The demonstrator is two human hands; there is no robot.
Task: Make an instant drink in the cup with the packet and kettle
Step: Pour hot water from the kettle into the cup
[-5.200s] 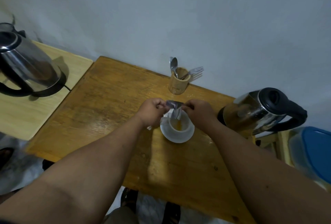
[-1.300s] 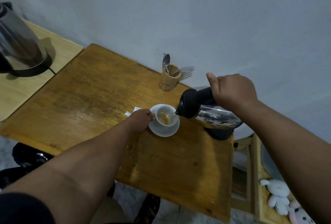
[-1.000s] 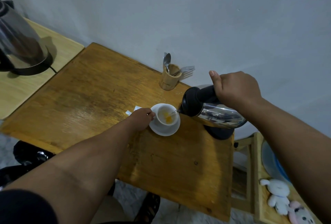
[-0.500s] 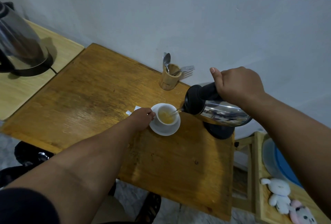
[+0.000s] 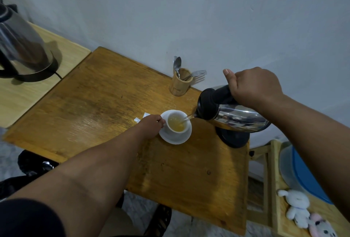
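Cup [image 5: 177, 124] on saucer [image 5: 175, 138], table centre. Right hand [image 5: 253, 87] wrapped round handle of kettle [image 5: 233, 113], tilted just right of cup. Left hand [image 5: 151, 125] pinches cup handle. Cup was near-empty 1 s ago, now approx. half full; stop pour soon. Packet [image 5: 141, 118] behind left hand.

No readable text, label, brand or number on the kettle [image 5: 236, 117], cup [image 5: 177, 123], torn packet [image 5: 141, 118] or worktop [image 5: 106, 100]
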